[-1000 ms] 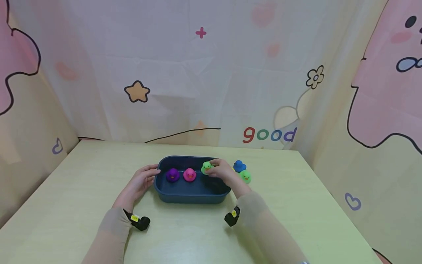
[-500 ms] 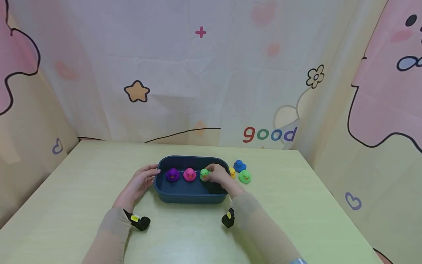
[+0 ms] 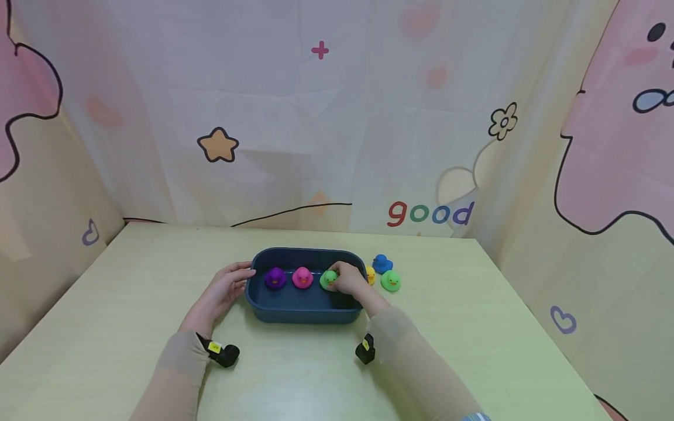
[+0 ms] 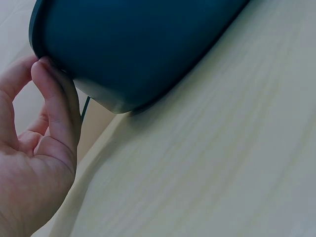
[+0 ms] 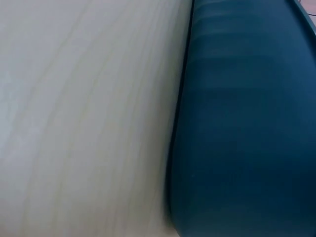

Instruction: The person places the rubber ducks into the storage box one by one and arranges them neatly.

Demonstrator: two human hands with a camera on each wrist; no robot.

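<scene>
A dark blue basin [image 3: 300,316] stands on the table. My left hand [image 3: 225,287] holds its left end, and in the left wrist view the thumb and a finger [image 4: 52,91] meet at the rim. Over the right part of the basin, my right hand [image 3: 351,280] reaches inside and holds a green rubber duck [image 3: 327,280] low near the floor, its fingers partly covering the duck. To the left of that duck sit a pink rubber duck [image 3: 302,278] and a purple rubber duck [image 3: 275,279], all roughly in a row. The right wrist view shows only the basin's outer wall [image 5: 247,138] and the tabletop.
Just right of the basin, a blue rubber duck [image 3: 382,264], another green duck [image 3: 391,281] and a yellow duck [image 3: 371,275], partly hidden by the rim, sit close together on the pale wooden table [image 3: 295,374]. A printed cloth backdrop [image 3: 274,105] rises behind the table.
My right hand has lowered the green duck into the basin, to the right of the pink one. The yellow duck shows more clearly now. My left hand has stayed at the rim.
</scene>
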